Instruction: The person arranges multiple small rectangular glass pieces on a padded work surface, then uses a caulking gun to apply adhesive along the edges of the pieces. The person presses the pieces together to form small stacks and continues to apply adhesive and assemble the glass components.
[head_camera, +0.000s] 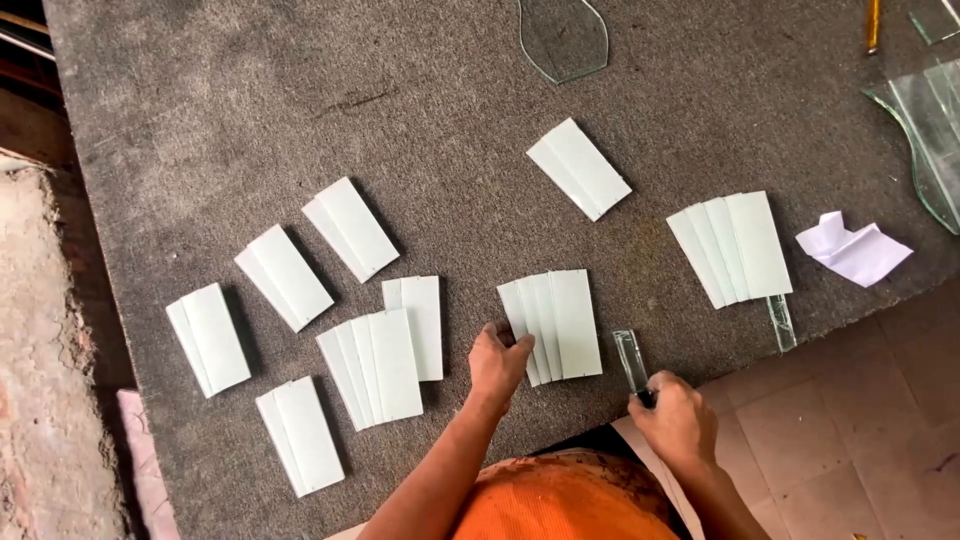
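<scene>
1. no containers in view. everything lies flat on a grey felt-covered table (200, 110).
2. left hand (498, 362): arm comes up from the bottom edge, forearm bare, hand palm-down. its fingers are curled over the lower left corner of a fanned stack of white rectangular plates (553, 324) near the table's front edge; it touches the stack, but whether it actually pinches it, cannot tell.
3. right hand (675, 415): at the front edge of the table, over the tiled floor (860, 420), closed around the near end of a narrow clear glass strip (630, 360). the strip lies just right of the fanned stack and points away from the person.
4. white plate groups, left to right: a pair at far left (208, 339), a pair below it (300, 435), a pair (284, 277), a pair (351, 229), a fan of four (372, 368) overlapping a pair (424, 322), a pair further back (579, 168), and a fan of four at right (731, 248).
5. a second clear strip (781, 322) sits just below the right fan, hanging over the table edge.
6. crumpled white paper (853, 249) right of that fan.
7. curved clear glass offcuts at top centre (563, 38) and the right edge (930, 130).
</scene>
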